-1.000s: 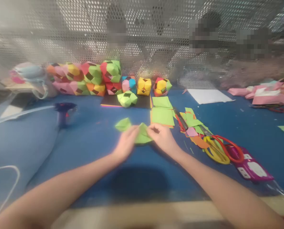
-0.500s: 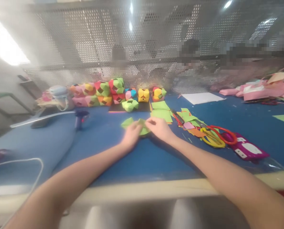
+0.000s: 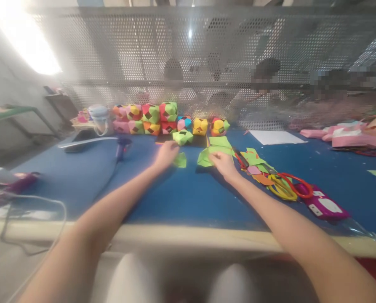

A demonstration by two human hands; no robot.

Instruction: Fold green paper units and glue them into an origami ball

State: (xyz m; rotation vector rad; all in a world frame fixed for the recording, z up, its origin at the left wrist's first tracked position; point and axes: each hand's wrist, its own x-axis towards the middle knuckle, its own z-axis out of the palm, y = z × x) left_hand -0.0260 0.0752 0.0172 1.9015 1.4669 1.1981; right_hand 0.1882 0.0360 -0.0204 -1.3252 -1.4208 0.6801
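Observation:
My right hand [image 3: 225, 165] pinches a folded light-green paper piece [image 3: 205, 157] just above the blue tabletop. My left hand [image 3: 166, 155] is apart from it, to the left, with its fingers drawn together and somewhat blurred. A smaller green paper piece [image 3: 180, 160] shows at the palm side of that hand and seems gripped by it; the fingertips' contact is partly hidden. Right behind the left fingers sits a light-green folded paper ball [image 3: 183, 137]. A stack of green paper sheets [image 3: 220, 142] lies behind the right hand.
Colourful paper balls [image 3: 151, 113] line the back by a perforated metal screen [image 3: 137, 50]. At right lie paper scraps [image 3: 254, 158], scissors with red handles [image 3: 297, 185], yellow-handled scissors [image 3: 282, 188] and a purple packet [image 3: 328, 206]. A purple glue gun [image 3: 122, 146] stands left; people are beyond the screen.
My hands have separated: the left moved leftward, while the right stays about where it was. The green paper between them now shows as two separate pieces. The view has shifted slightly.

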